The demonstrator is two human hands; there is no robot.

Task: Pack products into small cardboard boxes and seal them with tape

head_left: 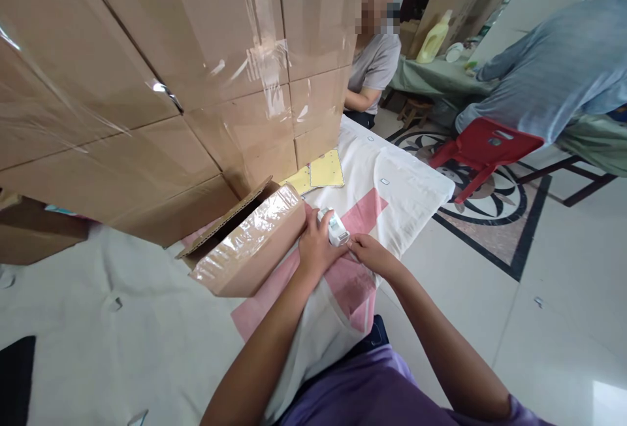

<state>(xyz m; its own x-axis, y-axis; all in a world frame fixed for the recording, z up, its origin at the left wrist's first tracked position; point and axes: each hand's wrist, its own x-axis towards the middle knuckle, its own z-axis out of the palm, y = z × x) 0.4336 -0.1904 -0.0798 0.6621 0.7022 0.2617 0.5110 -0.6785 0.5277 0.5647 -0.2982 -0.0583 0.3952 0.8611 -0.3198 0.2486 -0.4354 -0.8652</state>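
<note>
My left hand (316, 243) is wrapped round a small white box-like object (337, 231) with pale green on its upper side and dark marks on its near end. Close against that end, my right hand (375, 255) has its fingertips pinched together; what lies between them is too small to make out. Just left of my left hand lies a cardboard box (277, 243), its taped side facing up and a flap standing partly open. Beyond my hands, yellow sheets (327, 170) rest on the white cloth (416, 181) by the stacked cartons.
A wall of taped cartons (206, 53) rises at the back left. Pink patches (365, 213) mark the tablecloth. One person (377, 63) sits behind the cartons; another (553, 66) leans over a green-covered table beside a red chair (494, 145). A yellow bottle (434, 39) stands there.
</note>
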